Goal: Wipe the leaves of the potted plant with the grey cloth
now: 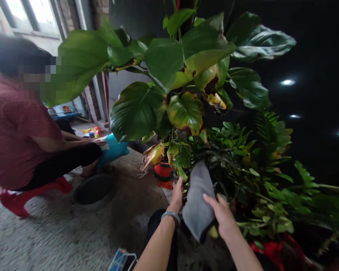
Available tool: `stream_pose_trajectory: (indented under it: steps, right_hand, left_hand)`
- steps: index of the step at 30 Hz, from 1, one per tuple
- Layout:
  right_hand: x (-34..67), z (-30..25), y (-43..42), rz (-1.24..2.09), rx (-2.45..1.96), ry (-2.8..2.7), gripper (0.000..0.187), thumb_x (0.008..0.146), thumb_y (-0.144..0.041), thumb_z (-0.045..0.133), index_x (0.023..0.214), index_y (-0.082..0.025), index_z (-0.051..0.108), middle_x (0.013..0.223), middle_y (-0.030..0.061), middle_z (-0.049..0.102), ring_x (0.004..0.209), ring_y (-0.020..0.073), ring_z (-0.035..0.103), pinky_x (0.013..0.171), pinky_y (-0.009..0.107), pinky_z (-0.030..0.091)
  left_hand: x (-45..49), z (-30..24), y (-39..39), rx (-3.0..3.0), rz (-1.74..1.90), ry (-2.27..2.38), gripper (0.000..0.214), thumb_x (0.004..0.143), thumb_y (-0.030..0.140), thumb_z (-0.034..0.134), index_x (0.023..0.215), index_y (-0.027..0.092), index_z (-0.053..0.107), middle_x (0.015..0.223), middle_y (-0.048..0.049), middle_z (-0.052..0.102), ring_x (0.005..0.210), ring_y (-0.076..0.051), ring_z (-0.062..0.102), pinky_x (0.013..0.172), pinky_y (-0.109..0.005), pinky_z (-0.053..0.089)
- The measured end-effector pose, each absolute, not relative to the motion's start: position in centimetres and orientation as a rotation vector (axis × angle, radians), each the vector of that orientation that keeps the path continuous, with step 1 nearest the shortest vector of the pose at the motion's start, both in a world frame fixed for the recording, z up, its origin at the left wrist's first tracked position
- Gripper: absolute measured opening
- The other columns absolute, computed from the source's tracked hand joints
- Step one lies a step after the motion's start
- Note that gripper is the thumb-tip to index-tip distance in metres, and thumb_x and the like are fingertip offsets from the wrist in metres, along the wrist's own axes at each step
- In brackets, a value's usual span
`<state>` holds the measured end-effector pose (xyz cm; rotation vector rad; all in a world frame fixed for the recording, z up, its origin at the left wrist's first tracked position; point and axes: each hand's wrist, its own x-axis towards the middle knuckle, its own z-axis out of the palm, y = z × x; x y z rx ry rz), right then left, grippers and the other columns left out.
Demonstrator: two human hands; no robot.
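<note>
Holding a gray cloth in the right hand here, thumb pressed on the face of it, so that grip is clamped on the fabric along its right edge. Left hand is just beside the cloth's other edge, fingertips up by a drooping green leaf; honestly can't tell if those fingers are pinching anything or just near it. Greenish bracelet on that wrist.

Plenty in the way, btw. A big leafy plant hangs right over the grip, some leaves yellow with brown crispy edges, and it blocks a good chunk of the view beyond. Its red pot sits just past the left hand, with a printed sheet close by that hand. To the right of the grip it's a thick tangle of bushy plants, plus something red low down that I can't make out.

Off to the left, well apart from both hands, there's a round basin on the floor, then another person sitting on a red stool, a bright blue thing by their hands. Nearer than the hands, at the bottom, a blue box with a small red light.
</note>
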<state>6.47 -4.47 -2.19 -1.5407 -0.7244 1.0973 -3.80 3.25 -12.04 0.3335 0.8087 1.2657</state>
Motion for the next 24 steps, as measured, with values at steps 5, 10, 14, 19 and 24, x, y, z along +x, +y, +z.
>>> stream_pose_trajectory:
  steps: [5, 10, 14, 19, 24]
  right_hand:
    - [6.4, -1.8, -7.7, 1.092, -1.601, -0.794, 0.042, 0.043, -0.043, 0.080, 0.078, -0.020, 0.073, 0.084, 0.0072, 0.077, 0.083, 0.0311, 0.069, 0.071, 0.037, 0.053]
    - [6.6, 2.2, -6.5, 1.027, -1.477, -0.865, 0.043, 0.041, -0.042, 0.081, 0.077, -0.020, 0.072, 0.074, 0.0051, 0.076, 0.071, 0.0266, 0.068, 0.066, 0.034, 0.053]
    - [6.3, 2.0, -6.8, 1.053, -1.512, -0.861, 0.045, 0.039, -0.043, 0.081, 0.077, -0.019, 0.072, 0.071, 0.0052, 0.075, 0.067, 0.0258, 0.067, 0.063, 0.034, 0.053]
    - [6.3, 2.6, -7.4, 1.042, -1.507, -0.833, 0.044, 0.037, -0.041, 0.082, 0.074, -0.019, 0.071, 0.066, 0.0042, 0.074, 0.063, 0.0245, 0.066, 0.059, 0.033, 0.053]
    - [6.9, 6.5, -6.2, 0.820, -1.388, -0.728, 0.041, 0.040, -0.034, 0.082, 0.076, -0.022, 0.068, 0.066, 0.0019, 0.073, 0.057, 0.0232, 0.066, 0.058, 0.035, 0.053]
  left_hand:
    - [-4.4, -11.3, 2.9, 0.311, 1.299, 0.970, 0.059, 0.055, 0.069, 0.065, 0.081, 0.017, 0.065, 0.075, -0.0070, 0.066, 0.071, -0.020, 0.062, 0.055, -0.026, 0.043]
    - [-5.1, -11.3, 3.0, 0.317, 1.541, 1.145, 0.044, 0.054, 0.059, 0.071, 0.066, 0.019, 0.058, 0.073, -0.0036, 0.062, 0.072, -0.019, 0.060, 0.060, -0.029, 0.045]
    - [-5.4, -11.5, 3.1, 0.524, 1.778, 1.178, 0.033, 0.063, 0.049, 0.071, 0.054, 0.021, 0.056, 0.088, -0.0077, 0.070, 0.116, -0.029, 0.056, 0.097, -0.038, 0.043]
    - [-5.9, -10.9, 3.9, 0.692, 1.574, 0.958, 0.026, 0.067, 0.032, 0.070, 0.089, 0.020, 0.077, 0.112, -0.0093, 0.073, 0.127, -0.029, 0.052, 0.111, -0.040, 0.032]
    - [-8.5, -11.8, 5.6, 0.333, 1.632, 1.018, 0.052, 0.070, 0.022, 0.068, 0.122, 0.018, 0.064, 0.142, -0.0084, 0.055, 0.138, -0.025, 0.041, 0.112, -0.033, 0.032]
